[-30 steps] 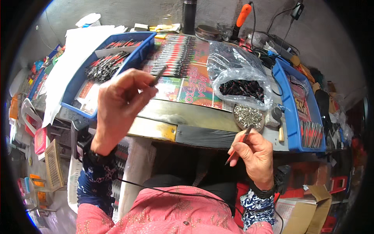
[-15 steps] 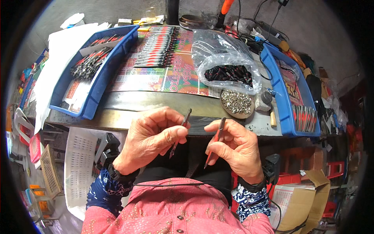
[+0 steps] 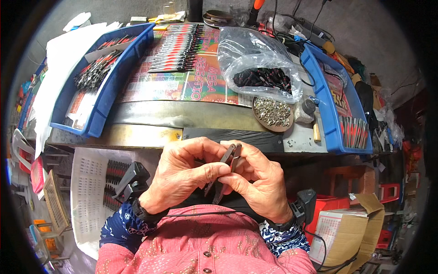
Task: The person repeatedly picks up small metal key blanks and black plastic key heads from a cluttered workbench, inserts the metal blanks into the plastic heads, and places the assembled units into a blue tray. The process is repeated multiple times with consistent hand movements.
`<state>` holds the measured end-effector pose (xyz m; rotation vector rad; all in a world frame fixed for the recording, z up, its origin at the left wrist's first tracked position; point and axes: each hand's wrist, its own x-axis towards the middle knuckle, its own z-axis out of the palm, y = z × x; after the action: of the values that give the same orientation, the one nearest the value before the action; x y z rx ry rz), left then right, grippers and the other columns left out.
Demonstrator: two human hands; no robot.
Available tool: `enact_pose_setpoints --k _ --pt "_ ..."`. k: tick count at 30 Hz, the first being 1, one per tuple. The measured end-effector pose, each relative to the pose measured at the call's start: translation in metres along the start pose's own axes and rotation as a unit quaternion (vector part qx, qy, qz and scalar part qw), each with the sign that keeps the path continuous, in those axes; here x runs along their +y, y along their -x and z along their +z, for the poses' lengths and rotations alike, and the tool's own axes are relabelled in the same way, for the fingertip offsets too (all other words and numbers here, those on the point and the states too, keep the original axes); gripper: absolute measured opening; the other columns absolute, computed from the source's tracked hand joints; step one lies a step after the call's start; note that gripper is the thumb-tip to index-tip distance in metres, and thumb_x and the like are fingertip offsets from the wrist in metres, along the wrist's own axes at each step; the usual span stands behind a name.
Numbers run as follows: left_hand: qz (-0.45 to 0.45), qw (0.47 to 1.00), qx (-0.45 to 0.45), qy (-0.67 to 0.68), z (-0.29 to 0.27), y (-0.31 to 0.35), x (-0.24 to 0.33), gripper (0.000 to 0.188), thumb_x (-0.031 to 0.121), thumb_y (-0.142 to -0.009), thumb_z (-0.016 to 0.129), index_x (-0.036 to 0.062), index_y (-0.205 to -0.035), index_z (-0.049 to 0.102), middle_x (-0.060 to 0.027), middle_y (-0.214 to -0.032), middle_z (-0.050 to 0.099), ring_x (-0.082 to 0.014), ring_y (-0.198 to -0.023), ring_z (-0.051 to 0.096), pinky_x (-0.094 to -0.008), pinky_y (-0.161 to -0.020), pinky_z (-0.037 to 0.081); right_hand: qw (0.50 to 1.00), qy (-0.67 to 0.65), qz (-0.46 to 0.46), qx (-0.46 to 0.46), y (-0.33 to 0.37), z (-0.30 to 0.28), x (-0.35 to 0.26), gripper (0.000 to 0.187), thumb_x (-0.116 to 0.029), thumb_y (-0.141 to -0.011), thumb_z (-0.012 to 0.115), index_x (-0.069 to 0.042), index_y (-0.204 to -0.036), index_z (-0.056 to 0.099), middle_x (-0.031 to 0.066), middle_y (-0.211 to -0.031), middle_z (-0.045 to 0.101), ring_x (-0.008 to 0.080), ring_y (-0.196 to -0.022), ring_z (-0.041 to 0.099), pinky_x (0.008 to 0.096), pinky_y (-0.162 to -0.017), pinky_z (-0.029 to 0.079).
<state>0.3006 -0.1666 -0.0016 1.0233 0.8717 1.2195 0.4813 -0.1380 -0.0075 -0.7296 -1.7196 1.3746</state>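
Note:
In front of my body, my left hand (image 3: 185,171) and my right hand (image 3: 255,182) are close together, fingers closed in pinches. My left hand grips a slim dark strip-like piece (image 3: 227,154), tilted with its upper end to the right. Pinched in my right hand is a second slim dark piece (image 3: 218,195), beside the first. Their upper ends nearly meet, and fingers hide their middles. Beyond my hands is the metal-edged table (image 3: 150,114). On it, a clear plastic bag (image 3: 255,45) holds small black-and-red parts (image 3: 262,78), next to a round dish of small silvery metal parts (image 3: 272,112).
A long blue bin (image 3: 102,105) with red-and-black slim pieces stands left. A row of similar pieces (image 3: 175,50) lies on a printed sheet. Another blue bin (image 3: 323,114) stands right, near a small jar (image 3: 305,112). A white basket (image 3: 86,182) sits below the table edge.
My hands have come together, bringing the two slim pieces side by side. The piece in my right hand showed red before and now shows a dark face. The view has shifted slightly.

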Motion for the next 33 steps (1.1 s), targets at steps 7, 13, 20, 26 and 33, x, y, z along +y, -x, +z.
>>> enact_pose_setpoints --k 7,13,20,26,33 --pt "-0.01 0.999 0.009 0.034 0.003 -0.001 -0.006 0.014 0.009 -0.088 0.07 -0.0019 -0.096 0.065 -0.0044 -0.077 0.066 -0.0061 -0.063 0.059 -0.0187 -0.053 0.046 0.999 0.036 0.009 -0.001 0.002 0.002 -0.003 0.052 0.003 -0.085 0.069 0.001 -0.133 0.049 0.0061 -0.094 0.068 0.0103 -0.074 0.066 0.0234 -0.062 0.054" --pt "-0.005 0.999 0.004 0.046 0.002 -0.003 -0.01 0.012 0.007 -0.089 0.069 -0.0016 -0.094 0.064 -0.0052 -0.077 0.066 -0.0068 -0.063 0.059 -0.0193 -0.053 0.047 0.999 0.034 0.017 0.004 0.003 0.004 0.001 0.054 0.003 -0.085 0.069 -0.001 -0.135 0.048 0.006 -0.089 0.068 0.0086 -0.071 0.064 0.0227 -0.06 0.053" --pt "-0.018 0.997 -0.003 0.081 0.002 -0.004 -0.011 0.009 0.005 -0.088 0.069 -0.0017 -0.092 0.063 -0.0047 -0.075 0.065 -0.0071 -0.061 0.059 -0.0194 -0.052 0.047 0.998 0.05 0.023 0.003 0.003 0.004 0.004 0.057 0.004 -0.085 0.069 -0.003 -0.137 0.047 0.0048 -0.081 0.068 0.0067 -0.066 0.062 0.0222 -0.057 0.051" --pt "-0.019 0.998 0.004 0.057 0.003 -0.006 -0.012 0.009 0.004 -0.087 0.07 -0.0016 -0.09 0.063 -0.0045 -0.073 0.064 -0.007 -0.059 0.058 -0.0196 -0.052 0.046 0.999 0.039 0.026 0.003 0.004 0.003 0.004 0.056 0.004 -0.084 0.069 -0.003 -0.137 0.048 0.0048 -0.081 0.068 0.0066 -0.066 0.062 0.0218 -0.057 0.051" --pt "-0.024 0.997 -0.005 0.07 0.003 -0.006 -0.01 0.01 0.006 -0.086 0.071 -0.0004 -0.088 0.063 -0.0055 -0.078 0.065 -0.0109 -0.062 0.061 -0.0227 -0.053 0.051 0.999 0.023 0.026 0.007 0.002 0.003 0.003 0.053 0.004 -0.086 0.068 -0.002 -0.135 0.049 0.0043 -0.081 0.067 0.0061 -0.066 0.062 0.0214 -0.056 0.051"
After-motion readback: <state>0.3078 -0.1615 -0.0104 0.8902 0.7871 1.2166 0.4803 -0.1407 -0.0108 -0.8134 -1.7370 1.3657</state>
